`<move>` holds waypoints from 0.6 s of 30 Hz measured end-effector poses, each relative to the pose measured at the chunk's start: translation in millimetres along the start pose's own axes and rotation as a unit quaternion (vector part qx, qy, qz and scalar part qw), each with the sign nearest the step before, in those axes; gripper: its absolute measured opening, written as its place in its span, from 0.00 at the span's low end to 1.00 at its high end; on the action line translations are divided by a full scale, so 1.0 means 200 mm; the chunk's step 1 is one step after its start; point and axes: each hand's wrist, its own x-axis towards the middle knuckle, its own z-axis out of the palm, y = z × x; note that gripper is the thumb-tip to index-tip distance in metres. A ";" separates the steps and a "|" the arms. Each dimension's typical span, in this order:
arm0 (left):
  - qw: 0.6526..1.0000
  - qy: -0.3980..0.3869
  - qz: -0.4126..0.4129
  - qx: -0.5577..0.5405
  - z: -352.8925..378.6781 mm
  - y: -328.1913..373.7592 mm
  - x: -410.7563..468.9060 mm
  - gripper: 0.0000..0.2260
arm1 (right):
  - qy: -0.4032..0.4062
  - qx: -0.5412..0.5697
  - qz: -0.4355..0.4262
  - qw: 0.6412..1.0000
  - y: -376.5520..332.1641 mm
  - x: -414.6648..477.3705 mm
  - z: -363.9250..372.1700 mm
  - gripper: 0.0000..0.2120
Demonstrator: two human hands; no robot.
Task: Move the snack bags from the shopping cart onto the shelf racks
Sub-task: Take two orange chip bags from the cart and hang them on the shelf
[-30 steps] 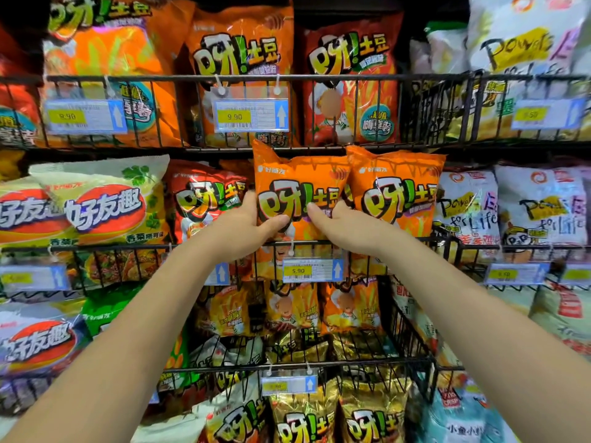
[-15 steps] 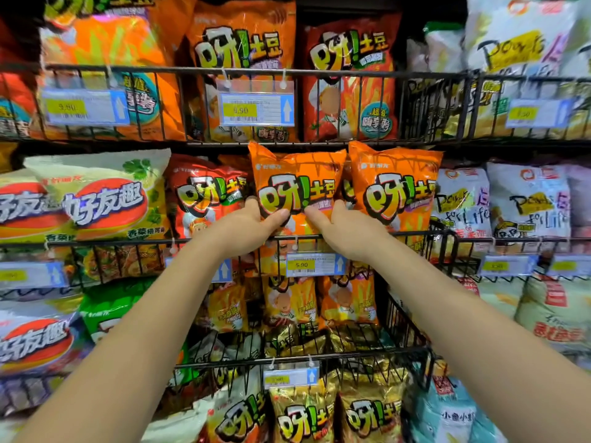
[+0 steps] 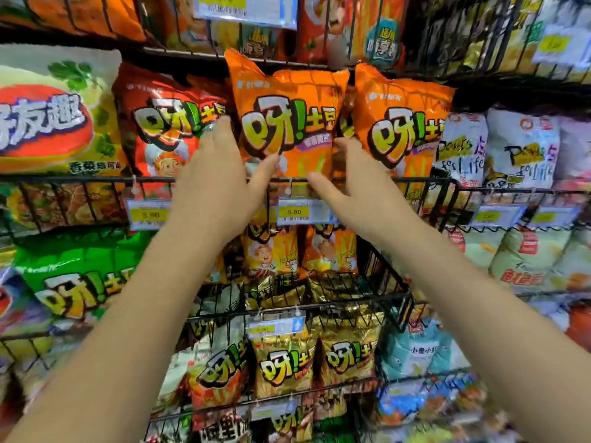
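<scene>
Task thing: the orange snack bag stands upright in the middle wire rack. Its lower part sits behind the front rail and its top edge reaches the rack above.
Key relation: the bag lies straight ahead of both hands and slightly above them, exactly between them. Its long axis is vertical, so any next move works along its 2 side edges.
Left hand: spread, with straight fingers running up the bag's left edge in front of a red bag. The thumb lies across the bag's lower front. It looks more like steadying than gripping.
Right hand: also spread. Its fingers reach into the gap between this bag and a second orange bag just beside it. The thumb is held away near the rail, and I cannot tell whether it touches the bag.
Nearer hand: about equal; the left has the plainer contact.
Step, as judged: the bag seems to be in its slot, with both hands squaring it or about to let go.
Next move needs: a straight pull back towards the body, so the bag does not tip forward over the rail.
Risk: the bag is puffy and light, and a brushing finger could turn it or nudge its neighbour.
Surface: black wire racks in tiers, with a price tag clipped to the rail below the bag.
Room: a shop aisle of packed shelves, with gold bags below and white bags to the right.
Shopping cart: not in view.
</scene>
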 end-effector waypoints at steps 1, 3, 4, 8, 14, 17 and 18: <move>1.000 0.024 0.016 -0.003 0.01 0.00 -0.05 0.33 | 0.010 -0.014 -0.020 1.000 0.02 -0.04 0.00 0.36; 0.998 0.052 0.036 0.019 0.03 0.01 -0.17 0.31 | 0.021 -0.054 -0.053 0.997 0.06 -0.15 0.01 0.35; 0.997 0.054 0.046 0.031 0.05 0.02 -0.24 0.31 | 0.020 -0.070 -0.063 0.995 0.08 -0.20 0.01 0.35; 0.996 0.015 0.076 0.034 0.16 0.15 -0.45 0.30 | 0.004 -0.102 -0.052 0.993 0.20 -0.45 -0.05 0.33; 0.985 -0.098 0.124 0.071 0.38 0.57 -0.69 0.31 | -0.041 -0.171 0.032 0.984 0.47 -0.93 -0.33 0.33; 0.969 -0.146 0.176 0.092 0.49 0.87 -0.83 0.32 | -0.038 -0.212 0.051 0.975 0.64 -1.23 -0.55 0.34; 0.963 -0.159 0.193 0.099 0.53 0.98 -0.88 0.32 | -0.038 -0.221 0.064 0.972 0.70 -1.35 -0.64 0.35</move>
